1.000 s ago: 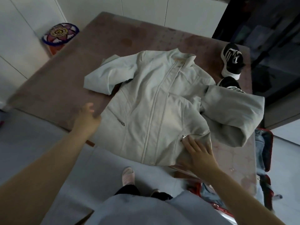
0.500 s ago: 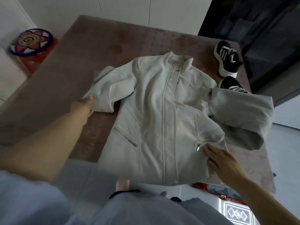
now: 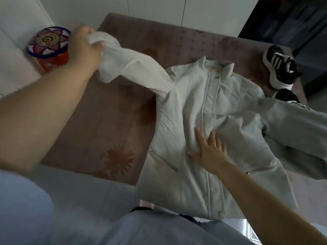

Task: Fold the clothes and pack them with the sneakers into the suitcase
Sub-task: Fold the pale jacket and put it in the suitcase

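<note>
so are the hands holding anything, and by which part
The left hand grips the jacket by the end of its sleeve, stretched out sideways. The right hand holds nothing: it presses flat, fingers spread, on the jacket's front.

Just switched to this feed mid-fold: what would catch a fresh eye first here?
A pale zip-front jacket lies spread face up across the brown table, with the right hand pressing flat on its front. The left hand grips one sleeve and holds it lifted out to the left. Black-and-white sneakers sit at the table's far right corner.
</note>
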{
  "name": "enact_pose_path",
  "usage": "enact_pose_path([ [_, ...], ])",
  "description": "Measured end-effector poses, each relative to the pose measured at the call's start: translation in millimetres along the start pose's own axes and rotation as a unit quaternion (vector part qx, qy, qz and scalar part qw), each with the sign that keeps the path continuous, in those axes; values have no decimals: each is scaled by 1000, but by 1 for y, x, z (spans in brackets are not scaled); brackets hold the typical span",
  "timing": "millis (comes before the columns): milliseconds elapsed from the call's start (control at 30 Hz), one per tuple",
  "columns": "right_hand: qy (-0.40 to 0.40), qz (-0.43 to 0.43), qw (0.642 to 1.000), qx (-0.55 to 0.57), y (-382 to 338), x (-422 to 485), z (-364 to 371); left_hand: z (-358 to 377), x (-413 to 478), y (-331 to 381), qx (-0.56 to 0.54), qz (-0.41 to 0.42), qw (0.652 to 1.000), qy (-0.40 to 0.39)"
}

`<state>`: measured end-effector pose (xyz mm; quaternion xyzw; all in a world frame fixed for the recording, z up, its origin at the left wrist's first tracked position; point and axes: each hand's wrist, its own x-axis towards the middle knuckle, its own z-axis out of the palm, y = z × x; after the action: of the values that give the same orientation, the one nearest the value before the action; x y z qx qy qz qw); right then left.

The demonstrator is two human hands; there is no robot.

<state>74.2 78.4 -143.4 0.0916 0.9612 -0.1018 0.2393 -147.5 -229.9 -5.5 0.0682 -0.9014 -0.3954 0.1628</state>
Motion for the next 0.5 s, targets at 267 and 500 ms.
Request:
enact_pose_path([
  [267,-2,53,999,-8,-42,63,-11,-11,43,21,36,85,995,30],
  [500,7,107,993,55,-60,87,-34,-17,16,-24,24,-129,946,-296],
])
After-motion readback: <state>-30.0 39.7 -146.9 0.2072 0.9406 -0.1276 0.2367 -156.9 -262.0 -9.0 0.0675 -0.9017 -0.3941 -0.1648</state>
